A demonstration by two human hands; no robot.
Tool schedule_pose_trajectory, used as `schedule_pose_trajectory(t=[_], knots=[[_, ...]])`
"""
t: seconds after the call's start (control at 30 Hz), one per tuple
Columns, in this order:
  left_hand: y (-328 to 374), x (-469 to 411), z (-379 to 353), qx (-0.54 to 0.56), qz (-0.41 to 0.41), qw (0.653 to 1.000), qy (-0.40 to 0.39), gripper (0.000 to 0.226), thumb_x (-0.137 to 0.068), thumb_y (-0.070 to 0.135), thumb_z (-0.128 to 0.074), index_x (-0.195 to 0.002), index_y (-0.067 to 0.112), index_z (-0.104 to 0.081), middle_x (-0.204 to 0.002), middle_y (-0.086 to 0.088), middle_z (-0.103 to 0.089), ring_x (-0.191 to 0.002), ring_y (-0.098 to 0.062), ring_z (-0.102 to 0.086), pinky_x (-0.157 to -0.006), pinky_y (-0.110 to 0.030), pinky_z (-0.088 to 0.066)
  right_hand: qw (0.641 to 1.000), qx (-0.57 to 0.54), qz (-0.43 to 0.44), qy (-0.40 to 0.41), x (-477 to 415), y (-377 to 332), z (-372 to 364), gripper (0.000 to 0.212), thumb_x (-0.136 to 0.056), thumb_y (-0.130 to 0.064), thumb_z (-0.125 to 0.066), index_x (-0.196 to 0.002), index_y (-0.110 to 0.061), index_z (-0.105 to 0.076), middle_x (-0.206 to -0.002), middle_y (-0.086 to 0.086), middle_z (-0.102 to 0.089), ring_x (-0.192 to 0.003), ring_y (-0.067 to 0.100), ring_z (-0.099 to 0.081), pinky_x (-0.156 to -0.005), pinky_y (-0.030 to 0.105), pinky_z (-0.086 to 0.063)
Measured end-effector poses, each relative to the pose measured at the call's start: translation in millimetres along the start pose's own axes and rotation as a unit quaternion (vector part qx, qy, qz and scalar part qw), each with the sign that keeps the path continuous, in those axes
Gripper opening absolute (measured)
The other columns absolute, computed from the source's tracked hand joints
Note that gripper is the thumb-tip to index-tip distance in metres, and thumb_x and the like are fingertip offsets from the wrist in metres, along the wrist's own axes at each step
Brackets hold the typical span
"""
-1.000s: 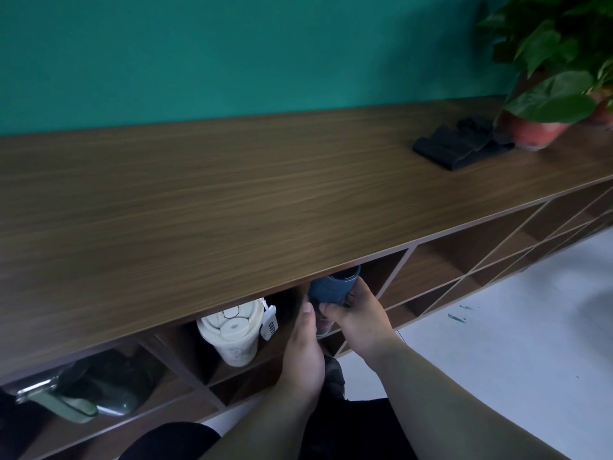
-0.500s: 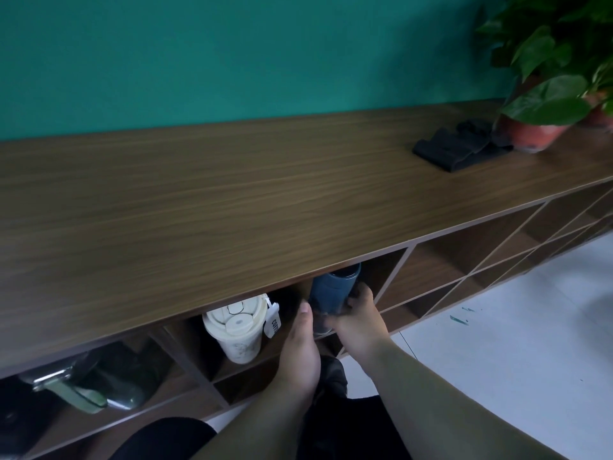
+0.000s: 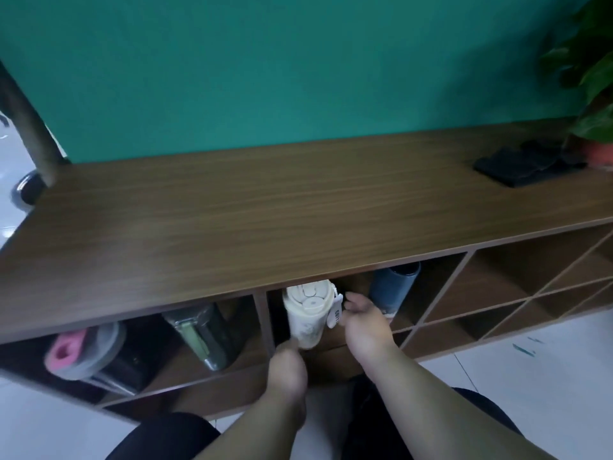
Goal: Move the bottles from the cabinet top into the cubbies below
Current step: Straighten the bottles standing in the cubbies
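A dark blue bottle (image 3: 393, 288) stands in a cubby under the wooden cabinet top (image 3: 265, 220). A cream bottle (image 3: 306, 315) with a white tag stands to its left in what looks like the same cubby. My right hand (image 3: 365, 322) hovers between them with its fingers spread, holding nothing, just left of the blue bottle. My left hand (image 3: 288, 363) is lower, its fingertips at the cream bottle's base. Further left, a dark green bottle (image 3: 199, 336) and a pink-lidded bottle (image 3: 76, 350) lie tilted in the neighbouring cubby. No bottle stands on the top.
A black folded cloth (image 3: 524, 167) and a potted plant (image 3: 593, 104) sit at the right end of the top. Open diagonal cubbies (image 3: 497, 280) run to the right. A chair leg with a wheel (image 3: 28, 187) is at the far left. The floor is white tile.
My right hand has let go of the blue bottle, which now stands in the cubby. Both hands have drawn back and left, towards the cream bottle. My view has shifted left.
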State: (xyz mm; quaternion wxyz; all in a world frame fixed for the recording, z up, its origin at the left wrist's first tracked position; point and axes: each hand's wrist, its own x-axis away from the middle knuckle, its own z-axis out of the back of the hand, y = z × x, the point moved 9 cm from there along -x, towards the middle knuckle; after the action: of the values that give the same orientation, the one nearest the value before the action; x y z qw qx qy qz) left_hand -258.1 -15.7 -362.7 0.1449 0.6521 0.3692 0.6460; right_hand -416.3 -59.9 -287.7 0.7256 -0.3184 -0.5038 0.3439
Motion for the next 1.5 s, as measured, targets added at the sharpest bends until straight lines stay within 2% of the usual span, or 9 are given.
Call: schedule_pose_trajectory(t=[0.07,0.17,0.27,0.37,0.9,1.23,1.33,1.4,1.5], knots=[[12,2,9,0.029,-0.015,0.999,0.016,0.03,-0.104,0.033,-0.045,-0.108,0.009,-0.064,-0.112,-0.008,-0.065,-0.104,-0.026,-0.058,-0.114,-0.045,-0.04,0.998,0.046,0.046,0.019,0,-6,-6,0.035,-0.099,-0.019,-0.053,-0.132,-0.019,-0.062,-0.122,0.004,-0.071,-0.107,0.023,-0.064,-0.086,0.028,-0.043],[21,5,12,0.045,-0.049,0.998,0.012,0.055,-0.098,0.048,-0.049,-0.138,0.013,-0.06,-0.142,-0.01,-0.062,-0.13,-0.033,-0.057,-0.119,-0.053,-0.037,0.992,0.091,0.083,0.033,4,-14,-13,0.021,-0.097,-0.023,-0.052,-0.113,-0.023,-0.066,-0.092,0.0,-0.073,-0.083,0.019,-0.064,-0.076,0.032,-0.049],[28,12,7,0.045,-0.085,0.995,-0.001,0.055,-0.102,0.054,-0.042,-0.142,0.021,-0.059,-0.143,-0.004,-0.062,-0.136,-0.027,-0.055,-0.122,-0.049,-0.035,0.992,0.098,0.085,0.013,3,-17,-20,0.028,-0.087,-0.025,-0.056,-0.112,-0.025,-0.068,-0.095,-0.004,-0.077,-0.092,0.019,-0.07,-0.089,0.04,-0.056],[36,18,-4,0.024,-0.119,0.992,-0.043,0.065,-0.093,0.069,-0.042,-0.136,0.028,-0.066,-0.136,0.003,-0.07,-0.13,-0.016,-0.06,-0.123,-0.044,-0.034,0.991,0.096,0.088,0.002,4,-21,-21,0.033,-0.085,-0.024,-0.057,-0.115,-0.024,-0.068,-0.098,-0.003,-0.076,-0.095,0.019,-0.07,-0.083,0.034,-0.053],[40,23,-9,0.046,-0.12,0.989,-0.066,0.038,-0.106,0.051,-0.037,-0.109,0.033,-0.07,-0.118,0.009,-0.073,-0.125,-0.015,-0.061,-0.12,-0.037,-0.036,0.991,0.098,0.095,-0.007,-2,-22,-24,0.03,-0.085,-0.013,-0.051,-0.106,-0.026,-0.069,-0.094,-0.006,-0.076,-0.091,0.017,-0.07,-0.081,0.033,-0.055],[39,26,-13,0.038,-0.113,0.99,-0.077,0.049,-0.106,0.05,-0.038,-0.136,0.023,-0.066,-0.132,0.001,-0.072,-0.127,-0.014,-0.062,-0.12,-0.036,-0.037,0.987,0.115,0.111,-0.017,-4,-22,-26,0.037,-0.088,-0.014,-0.053,-0.121,-0.026,-0.064,-0.103,-0.007,-0.074,-0.098,0.019,-0.07,-0.079,0.029,-0.05],[43,29,-11,0.014,-0.134,0.988,-0.074,0.054,-0.1,0.056,-0.042,-0.141,0.027,-0.061,-0.139,0.005,-0.068,-0.131,-0.012,-0.058,-0.122,-0.038,-0.034,0.987,0.131,0.09,-0.007,-4,-15,-24,0.058,-0.09,-0.013,-0.056,-0.146,-0.025,-0.046,-0.127,-0.005,-0.067,-0.117,0.022,-0.065,-0.09,0.029,-0.048],[41,32,-5,-0.004,-0.124,0.99,-0.065,0.054,-0.099,0.055,-0.045,-0.145,0.031,-0.057,-0.145,0.01,-0.061,-0.137,-0.013,-0.051,-0.125,-0.042,-0.028,0.985,0.164,0.042,0.017,-2,-4,-17,0.065,-0.093,-0.016,-0.056,-0.154,-0.018,-0.033,-0.145,0.006,-0.057,-0.13,0.03,-0.057,-0.097,0.034,-0.045],[22,19,24,-0.032,-0.096,0.994,-0.04,0.035,-0.097,0.049,-0.056,-0.118,0.025,-0.071,-0.13,0.002,-0.07,-0.127,-0.019,-0.059,-0.12,-0.047,-0.036,0.936,0.347,0.0,-0.056,14,16,-36,0.035,-0.099,-0.018,-0.044,-0.131,-0.007,-0.054,-0.131,0.017,-0.061,-0.123,0.036,-0.06,-0.086,0.033,-0.043]])
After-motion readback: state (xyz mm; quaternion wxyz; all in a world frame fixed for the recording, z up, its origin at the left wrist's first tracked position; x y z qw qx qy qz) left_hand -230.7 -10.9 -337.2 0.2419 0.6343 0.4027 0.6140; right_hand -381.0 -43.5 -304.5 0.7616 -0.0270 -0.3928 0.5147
